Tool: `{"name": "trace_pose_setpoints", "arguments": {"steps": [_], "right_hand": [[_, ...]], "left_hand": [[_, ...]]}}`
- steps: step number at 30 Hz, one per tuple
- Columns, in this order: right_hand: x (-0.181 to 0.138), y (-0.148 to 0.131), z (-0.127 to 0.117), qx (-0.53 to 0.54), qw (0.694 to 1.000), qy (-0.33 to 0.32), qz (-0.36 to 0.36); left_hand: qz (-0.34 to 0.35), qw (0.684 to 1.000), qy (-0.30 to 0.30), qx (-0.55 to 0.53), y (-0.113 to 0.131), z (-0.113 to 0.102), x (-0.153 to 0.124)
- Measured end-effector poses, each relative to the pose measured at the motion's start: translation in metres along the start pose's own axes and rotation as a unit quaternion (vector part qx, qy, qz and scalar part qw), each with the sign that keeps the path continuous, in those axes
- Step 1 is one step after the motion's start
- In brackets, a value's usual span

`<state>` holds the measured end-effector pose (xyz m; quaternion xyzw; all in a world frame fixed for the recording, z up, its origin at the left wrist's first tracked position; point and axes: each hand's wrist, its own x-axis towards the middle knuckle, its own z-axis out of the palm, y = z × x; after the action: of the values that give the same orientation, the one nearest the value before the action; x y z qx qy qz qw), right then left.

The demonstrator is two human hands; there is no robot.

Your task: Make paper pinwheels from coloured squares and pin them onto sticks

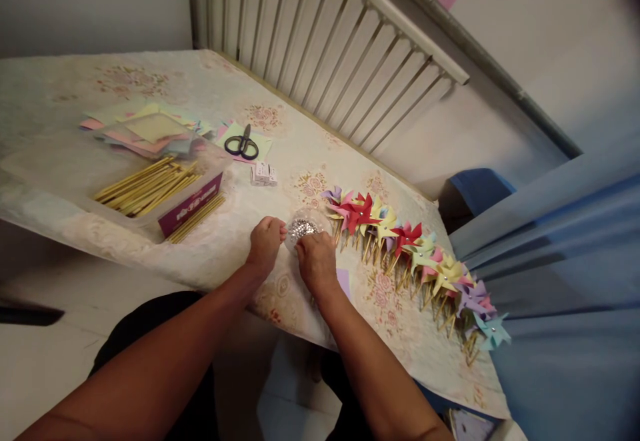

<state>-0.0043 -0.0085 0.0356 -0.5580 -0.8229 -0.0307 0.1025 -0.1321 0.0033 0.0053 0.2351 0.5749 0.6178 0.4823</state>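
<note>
My left hand (pixel 265 244) and my right hand (pixel 316 262) rest side by side near the table's front edge, both at a small clear round container of silvery pins (pixel 301 228). The left hand's fingers curl against the container's left side. The right hand's fingertips pinch at the pins from the right; what they hold is too small to make out. A lilac paper piece (pixel 344 281) peeks out from under my right wrist. Just right of the container begins a long row of finished paper pinwheels on sticks (pixel 415 254).
A clear tray of yellow wooden sticks (pixel 150 188) with a purple label stands at the left. Behind it lies a stack of coloured paper squares (pixel 150 128), black scissors (pixel 243 142) and a small white box (pixel 264 174). A white radiator (pixel 340 48) runs behind the table (pixel 60 88).
</note>
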Motion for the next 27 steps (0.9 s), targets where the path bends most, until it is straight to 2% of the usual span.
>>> {"name": "trace_pose_setpoints", "arguments": {"steps": [4,9,13,18,22,27], "right_hand": [[-0.0003,-0.001,0.0003,-0.002,1.0,0.005,0.019],[-0.0004,-0.0024,0.0015,0.003,1.0,0.003,-0.008],[0.0016,-0.0015,0.0027,0.002,1.0,0.015,0.016],[0.0016,-0.0028,0.0031,0.008,1.0,0.014,-0.01],[0.0024,-0.0055,0.0019,0.01,1.0,0.021,0.008],[-0.004,-0.0062,0.0031,0.044,0.999,0.026,-0.007]], "left_hand": [[-0.003,1.0,0.0,-0.005,-0.0003,0.0001,0.0002],[-0.004,1.0,0.001,-0.005,0.0005,-0.0002,-0.0009],[-0.003,1.0,0.001,-0.007,0.0003,0.0001,-0.001],[-0.009,1.0,0.006,-0.009,0.0009,0.0009,-0.0006],[-0.005,1.0,0.002,-0.008,0.0013,0.0003,-0.0004],[-0.005,1.0,0.003,-0.001,0.0011,0.0,-0.0004]]}}
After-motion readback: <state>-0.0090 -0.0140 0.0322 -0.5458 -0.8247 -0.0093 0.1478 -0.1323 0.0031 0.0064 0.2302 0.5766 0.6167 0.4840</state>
